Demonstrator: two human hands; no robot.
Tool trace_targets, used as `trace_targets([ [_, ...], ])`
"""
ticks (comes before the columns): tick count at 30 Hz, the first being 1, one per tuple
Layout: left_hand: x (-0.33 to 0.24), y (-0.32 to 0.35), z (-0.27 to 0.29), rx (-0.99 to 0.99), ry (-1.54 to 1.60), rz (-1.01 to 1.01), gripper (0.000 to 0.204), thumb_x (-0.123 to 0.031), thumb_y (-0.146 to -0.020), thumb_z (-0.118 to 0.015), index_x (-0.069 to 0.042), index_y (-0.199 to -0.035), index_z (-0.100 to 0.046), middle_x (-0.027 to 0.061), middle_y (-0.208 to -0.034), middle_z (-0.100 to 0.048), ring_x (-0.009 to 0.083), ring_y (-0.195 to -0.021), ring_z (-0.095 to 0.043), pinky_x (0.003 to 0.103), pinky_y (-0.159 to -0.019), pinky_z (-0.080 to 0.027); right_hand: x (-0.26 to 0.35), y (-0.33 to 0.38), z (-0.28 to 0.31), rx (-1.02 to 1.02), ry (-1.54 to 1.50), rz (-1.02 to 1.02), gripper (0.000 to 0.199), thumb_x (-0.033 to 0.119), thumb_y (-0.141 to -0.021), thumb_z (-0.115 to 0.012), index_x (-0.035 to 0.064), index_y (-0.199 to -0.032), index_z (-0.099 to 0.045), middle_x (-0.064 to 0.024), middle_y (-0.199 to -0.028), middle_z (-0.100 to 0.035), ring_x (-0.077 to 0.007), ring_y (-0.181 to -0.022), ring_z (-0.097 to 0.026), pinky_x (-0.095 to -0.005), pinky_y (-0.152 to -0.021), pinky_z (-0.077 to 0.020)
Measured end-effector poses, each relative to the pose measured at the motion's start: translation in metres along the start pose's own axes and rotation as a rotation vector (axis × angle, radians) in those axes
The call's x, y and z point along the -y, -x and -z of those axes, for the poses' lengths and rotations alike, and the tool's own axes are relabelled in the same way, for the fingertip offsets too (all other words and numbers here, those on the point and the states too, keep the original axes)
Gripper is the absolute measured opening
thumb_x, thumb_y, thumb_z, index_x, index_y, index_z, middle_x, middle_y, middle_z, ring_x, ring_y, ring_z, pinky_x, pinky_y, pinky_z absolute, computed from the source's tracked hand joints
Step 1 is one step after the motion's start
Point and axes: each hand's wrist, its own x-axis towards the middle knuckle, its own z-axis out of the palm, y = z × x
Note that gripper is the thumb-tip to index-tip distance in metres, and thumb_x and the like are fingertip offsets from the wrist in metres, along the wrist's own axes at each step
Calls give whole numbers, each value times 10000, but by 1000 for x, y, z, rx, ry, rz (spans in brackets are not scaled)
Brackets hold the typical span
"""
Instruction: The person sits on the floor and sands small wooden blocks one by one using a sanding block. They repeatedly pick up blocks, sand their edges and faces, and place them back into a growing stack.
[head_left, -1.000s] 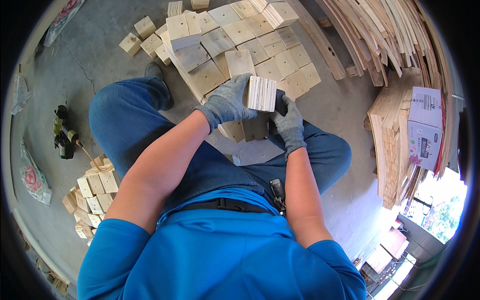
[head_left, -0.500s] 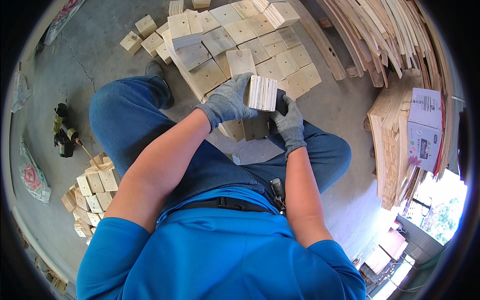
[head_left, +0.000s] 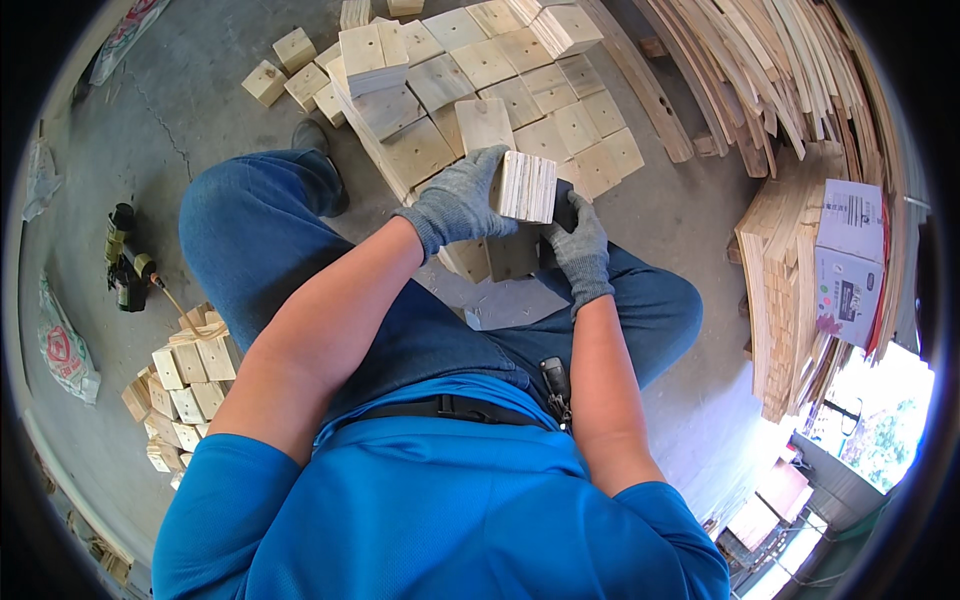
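My left hand (head_left: pixel 463 200), in a grey knit glove, grips a block of layered wood (head_left: pixel 528 187) from its left side, with the striped layer edges facing up. My right hand (head_left: pixel 580 245), gloved the same way, is closed round a dark object (head_left: pixel 564 203) right beside the block. Its kind cannot be made out, as the block and my fingers cover most of it. Below my hands stands another wooden block (head_left: pixel 512 257) in shadow. Just beyond the held block, a pale block (head_left: pixel 484 124) lies on the rows of wooden blocks (head_left: pixel 520 100).
More blocks (head_left: pixel 195 375) are stacked at my left, near a dark-and-yellow hand tool (head_left: pixel 130 260) and a plastic bag (head_left: pixel 66 350). Long wooden strips (head_left: pixel 740 70) lie at the far right. A printed carton (head_left: pixel 848 260) leans by a wood stack (head_left: pixel 785 280).
Both hands and the held block stay almost where they were. The view has shifted very slightly.
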Motion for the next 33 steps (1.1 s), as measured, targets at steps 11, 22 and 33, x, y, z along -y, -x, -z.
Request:
trace_targets([
  [11, -3, 1, 2, 15, -5, 25, 1171, -447, -663, -937, -48, -1611, -378, 236, -1527, -544, 381, -1429, -545, 419, -1212, -442, 3, 2, 2, -2, -27, -10, 774, 282, -850, -911, 5, -1489, -574, -219, -1472, -637, -357, -1369, -611, -424, -1164, -482],
  [22, -2, 0, 1, 18, -16, 28, 1177, -447, -663, -935, -55, -1617, -368, 238, -1542, -530, 380, -1440, -534, 421, -1218, -436, -5, 0, -1, -28, 0, 36, 783, 263, -841, -905, 2, -1496, -565, -231, -1434, -663, -347, -1327, -645, -423, -1133, -504],
  [33, 0, -1, -1, 8, -17, 13, 1181, -451, -658, -939, -48, -1613, -373, 242, -1527, -547, 380, -1425, -551, 419, -1212, -443, -2, 1, -1, -18, 16, 13, 770, 304, -853, -904, 21, -1488, -574, -220, -1460, -644, -359, -1357, -620, -429, -1154, -489],
])
